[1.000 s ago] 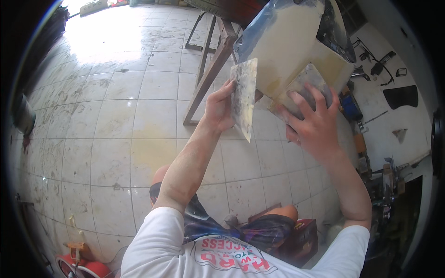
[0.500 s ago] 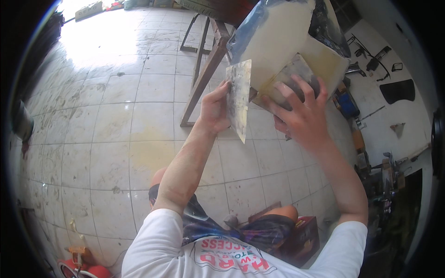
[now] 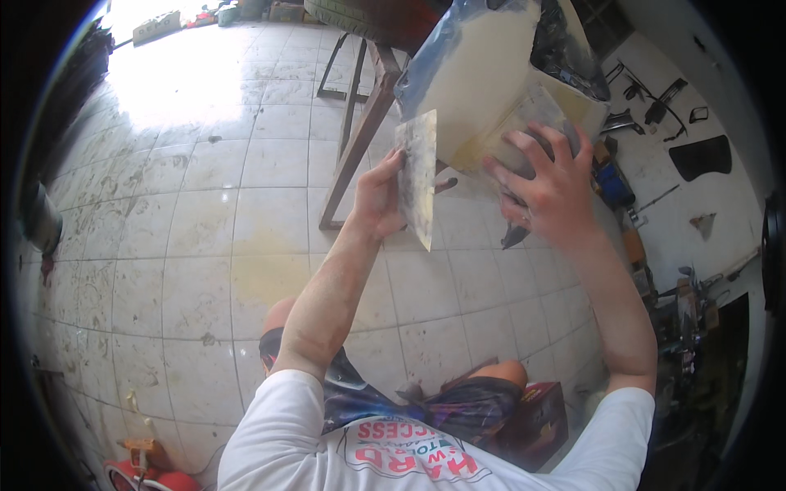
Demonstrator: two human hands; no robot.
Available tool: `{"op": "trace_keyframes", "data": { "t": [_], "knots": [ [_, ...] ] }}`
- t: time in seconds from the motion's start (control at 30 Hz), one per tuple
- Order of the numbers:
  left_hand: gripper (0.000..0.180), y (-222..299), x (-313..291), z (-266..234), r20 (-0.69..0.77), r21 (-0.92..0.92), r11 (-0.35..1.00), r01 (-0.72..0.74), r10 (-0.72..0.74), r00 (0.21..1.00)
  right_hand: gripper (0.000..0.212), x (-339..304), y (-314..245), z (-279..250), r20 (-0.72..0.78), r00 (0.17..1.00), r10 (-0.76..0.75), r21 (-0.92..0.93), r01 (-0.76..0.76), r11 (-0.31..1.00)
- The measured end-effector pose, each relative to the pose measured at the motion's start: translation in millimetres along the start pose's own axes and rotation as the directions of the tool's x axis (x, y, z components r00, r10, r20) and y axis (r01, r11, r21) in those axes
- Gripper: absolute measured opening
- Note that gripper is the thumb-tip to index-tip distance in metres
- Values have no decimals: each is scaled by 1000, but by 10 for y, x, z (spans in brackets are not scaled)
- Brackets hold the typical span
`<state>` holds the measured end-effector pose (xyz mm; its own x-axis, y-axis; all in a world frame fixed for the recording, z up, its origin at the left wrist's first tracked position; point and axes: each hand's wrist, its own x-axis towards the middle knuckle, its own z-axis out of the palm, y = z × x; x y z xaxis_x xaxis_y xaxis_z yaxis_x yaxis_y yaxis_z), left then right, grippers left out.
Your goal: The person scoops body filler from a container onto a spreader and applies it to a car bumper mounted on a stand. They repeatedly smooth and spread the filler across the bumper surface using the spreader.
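In my left hand (image 3: 379, 196) is a thin, flat putty spreader plate (image 3: 420, 176), held upright at its left edge and smeared with grey and cream residue. My right hand (image 3: 553, 186) grips a second thin grey putty spreader (image 3: 536, 108), fingers spread across its back. That spreader lies against the lower right of a blue body panel (image 3: 483, 78) coated with a broad pale filler patch, yellowish along its lower edge. The spreader's edge on the panel is partly hidden by my fingers. A dark pointed piece (image 3: 514, 236) shows below my right hand.
A rusty metal stand (image 3: 358, 147) rises left of the panel, beside a tyre (image 3: 360, 20). Car parts hang on the right wall, among them a dark panel (image 3: 701, 159). A red box (image 3: 532, 421) stands by my leg, and an orange-red tool (image 3: 147, 466) lies lower left.
My right hand and its spreader have shifted right and slightly down along the panel. My left hand stays nearly in place with its plate.
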<state>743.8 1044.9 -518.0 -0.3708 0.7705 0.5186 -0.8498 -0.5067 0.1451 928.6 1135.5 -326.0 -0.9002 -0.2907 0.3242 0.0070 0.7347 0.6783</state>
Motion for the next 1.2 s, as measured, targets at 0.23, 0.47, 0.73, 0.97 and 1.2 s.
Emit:
{"op": "trace_keyframes", "data": {
  "t": [0.23,0.47,0.73,0.97,1.2],
  "knots": [
    [56,-17,14,-39,38,-4,1000,-19,19,999,47,88,53,7,-35,999,-4,-2,4,1000],
    [47,-253,-463,197,-337,345,889,-302,418,844,53,-626,-296,-259,105,947,303,389,-319,864],
    [43,-952,-1390,429,-469,533,828,-174,461,753,55,-1415,-1316,248,310,877,366,851,-428,303],
    [40,-438,-1210,270,-572,156,979,-128,196,796,47,-1402,-937,116,262,732,629,639,-619,456],
    [28,-41,-219,63,-14,24,987,-159,159,987,40,138,-119,-364,-113,986,125,-6,-127,992]
  ]
}}
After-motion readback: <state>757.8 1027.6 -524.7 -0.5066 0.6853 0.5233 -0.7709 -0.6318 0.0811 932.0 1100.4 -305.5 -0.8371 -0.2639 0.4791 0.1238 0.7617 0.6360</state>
